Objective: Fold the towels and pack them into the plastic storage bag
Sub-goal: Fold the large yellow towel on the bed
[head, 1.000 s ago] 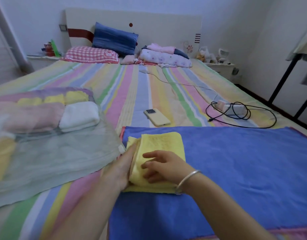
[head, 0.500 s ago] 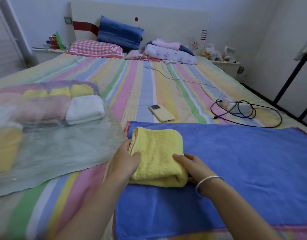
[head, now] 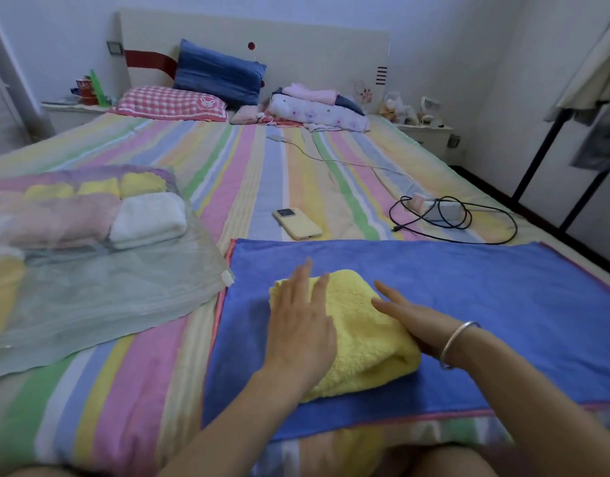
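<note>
Under the left hand (head: 302, 327) and beside the right hand (head: 419, 321) lies the yellow towel (head: 365, 342); fingers (head: 302, 280) straight, apart.

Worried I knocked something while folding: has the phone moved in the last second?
No. The yellow phone lies just beyond the far edge of the blue towel, near its left corner, as before.

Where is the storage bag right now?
Head view, left side: the plastic storage bag lies flat on the striped bed, its corner by the blue towel's left edge.
</note>
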Tool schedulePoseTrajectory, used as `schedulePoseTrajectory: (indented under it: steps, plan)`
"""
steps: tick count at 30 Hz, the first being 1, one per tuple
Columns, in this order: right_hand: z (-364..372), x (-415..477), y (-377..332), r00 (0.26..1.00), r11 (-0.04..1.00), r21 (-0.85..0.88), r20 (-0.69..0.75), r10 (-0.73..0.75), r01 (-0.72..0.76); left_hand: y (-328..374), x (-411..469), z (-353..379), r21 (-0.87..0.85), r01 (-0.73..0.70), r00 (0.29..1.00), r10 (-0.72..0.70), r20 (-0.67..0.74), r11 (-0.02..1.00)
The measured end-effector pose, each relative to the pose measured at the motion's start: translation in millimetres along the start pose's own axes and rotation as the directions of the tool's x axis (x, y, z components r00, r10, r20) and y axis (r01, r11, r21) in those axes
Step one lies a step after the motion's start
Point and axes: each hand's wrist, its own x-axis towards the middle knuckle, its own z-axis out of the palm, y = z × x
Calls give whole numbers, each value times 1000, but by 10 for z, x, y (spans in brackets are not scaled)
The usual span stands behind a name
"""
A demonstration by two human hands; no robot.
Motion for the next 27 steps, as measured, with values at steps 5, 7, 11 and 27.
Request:
schedulePoseTrajectory:
  steps: [5, 7, 11, 27]
  plan:
    - [136, 46, -82, 987, 951, -274, -26, -158, 145, -62, 134, 266, 85, -189, 924, 148, 352, 978]
    - [172, 52, -77, 983, 925, -340, -1, -182, 171, -138, 99, 380, 118, -168, 911, 108, 399, 979]
    - [242, 77, -82, 984, 903, -405, -36, -173, 144, -101, 57, 448, 167, -144, 924, 72, 375, 975]
    - [1527, -139, -437, 843, 347, -930, -280, -460, -120, -793, -180, 116, -835, 312, 950, -140, 279, 453]
